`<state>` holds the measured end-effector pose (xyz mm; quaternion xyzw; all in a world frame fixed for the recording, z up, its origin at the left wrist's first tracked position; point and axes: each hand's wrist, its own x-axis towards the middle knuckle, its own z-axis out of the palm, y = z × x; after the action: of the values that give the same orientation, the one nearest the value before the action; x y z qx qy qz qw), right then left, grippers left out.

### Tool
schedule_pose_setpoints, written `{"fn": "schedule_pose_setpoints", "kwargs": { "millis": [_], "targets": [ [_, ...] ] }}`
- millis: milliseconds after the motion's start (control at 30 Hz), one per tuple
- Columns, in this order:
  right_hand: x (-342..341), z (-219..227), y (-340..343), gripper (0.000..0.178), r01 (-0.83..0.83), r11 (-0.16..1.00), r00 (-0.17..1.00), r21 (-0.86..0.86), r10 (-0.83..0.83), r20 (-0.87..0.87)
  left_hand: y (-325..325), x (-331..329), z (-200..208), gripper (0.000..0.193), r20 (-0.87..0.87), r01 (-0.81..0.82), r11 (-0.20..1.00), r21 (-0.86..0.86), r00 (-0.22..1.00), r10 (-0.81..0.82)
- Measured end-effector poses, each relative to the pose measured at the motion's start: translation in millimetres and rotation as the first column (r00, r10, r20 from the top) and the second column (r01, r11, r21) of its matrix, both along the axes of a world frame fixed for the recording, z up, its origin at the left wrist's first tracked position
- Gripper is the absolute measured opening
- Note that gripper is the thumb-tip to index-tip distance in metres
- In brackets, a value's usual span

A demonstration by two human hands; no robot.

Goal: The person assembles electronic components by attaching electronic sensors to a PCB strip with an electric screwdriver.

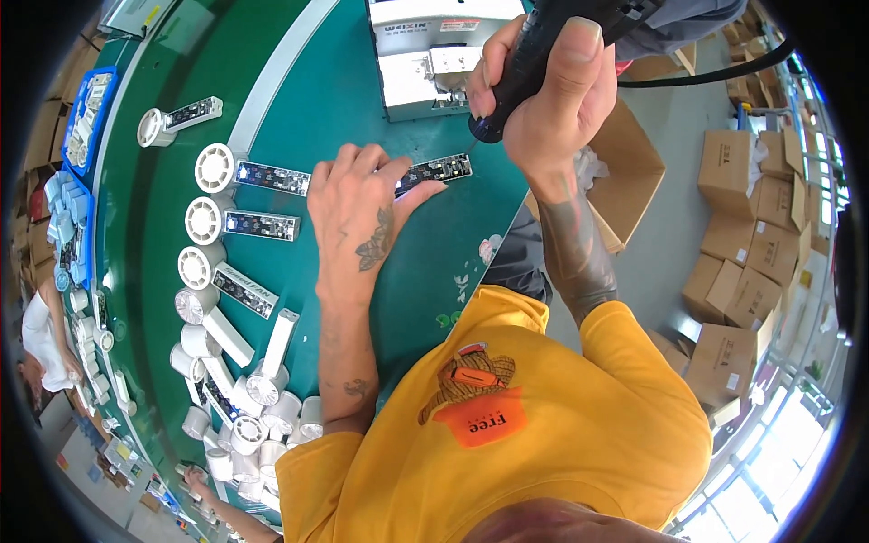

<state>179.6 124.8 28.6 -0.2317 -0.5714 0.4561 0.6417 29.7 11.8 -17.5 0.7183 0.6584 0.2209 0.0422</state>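
Observation:
My left hand (358, 195) is closed around a handheld fan, pressing it to the green work surface. Its slim handle shows a bare circuit board (441, 171) beyond my thumb and index finger; my palm hides the rest. My right hand (566, 100) grips a black electric screwdriver (520, 77), tilted with its lower end down near the board's far end. Whether the bit touches the board I cannot tell. Beside my left hand lie white fans with exposed boards, one with its handle (274, 177) reaching my wrist side, another (262, 225) just nearer.
A silver metal machine (425, 54) stands at the far edge. Several more white fans (267, 385) are heaped at the near left. Blue bins (90, 118) hold parts at far left. An open carton (634, 181) stands at right, with stacked cartons (724, 362) beyond. Another person's arm (222, 507) reaches in lower left.

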Motion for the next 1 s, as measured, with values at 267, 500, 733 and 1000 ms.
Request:
{"fn": "schedule_pose_setpoints", "kwargs": {
  "millis": [267, 500, 733, 1000],
  "targets": [
    [4.7, -10.4, 3.5, 0.061, -0.072, 0.992, 0.995, 0.107, 0.065, 0.071, 0.2, 2.1, -1.4, 0.038, 0.014, 0.001, 1.0, 0.029, 1.0, -0.002],
    [6.7, -9.8, 0.3, 0.07, -0.01, 0.999, 0.997, 0.053, 0.006, 0.077, 2.0, 1.7, 1.2, 0.039, -0.003, 0.002, 1.0, 0.023, 1.0, -0.002],
    [18.3, -18.6, 10.6, 0.074, -0.098, 0.995, 0.995, 0.001, 0.098, 0.029, 0.7, 1.2, 3.6, 0.038, 0.017, -0.002, 1.0, -0.009, 1.0, 0.002],
    [14.6, -14.7, 4.3, 0.077, 0.008, 1.0, 0.996, -0.03, -0.005, 0.094, 0.9, 1.5, 0.0, 0.039, 0.013, -0.003, 1.0, 0.015, 1.0, 0.003]
  ]
}}
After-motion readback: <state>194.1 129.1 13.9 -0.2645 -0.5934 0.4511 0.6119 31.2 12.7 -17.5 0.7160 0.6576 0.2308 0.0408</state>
